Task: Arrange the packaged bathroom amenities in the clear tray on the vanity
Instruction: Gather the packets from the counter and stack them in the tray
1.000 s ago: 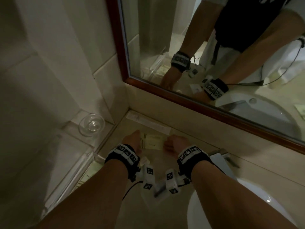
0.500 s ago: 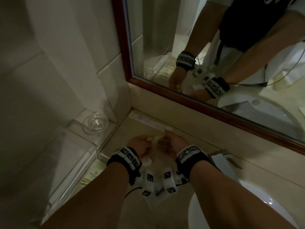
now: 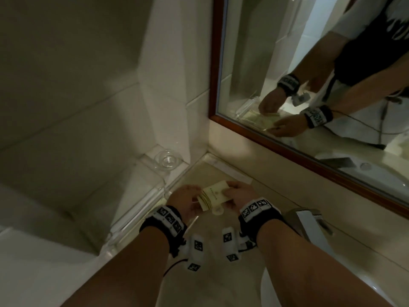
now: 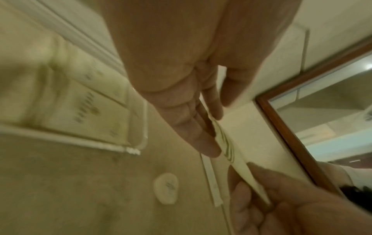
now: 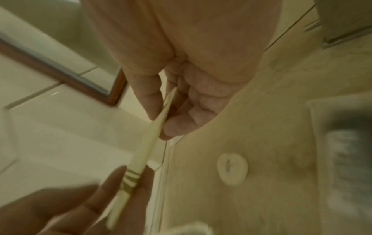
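Observation:
A stack of flat cream amenity packets is held above the vanity counter between both hands. My left hand pinches its left end, thumb on one side and fingers on the other. My right hand pinches the right end. In the left wrist view the clear tray lies to the left by the wall, with printed cream packets in it. A small round wrapped item lies on the counter under the hands. A long thin packet lies along the back wall.
An upturned glass stands on the ledge in the corner. The faucet and the white basin are to the right. A wood-framed mirror runs above the counter's back edge.
The packets lay on the counter between my hands a second ago. Both hands have gathered them into one stack and lifted it slightly, and it now sits a little nearer the tray.

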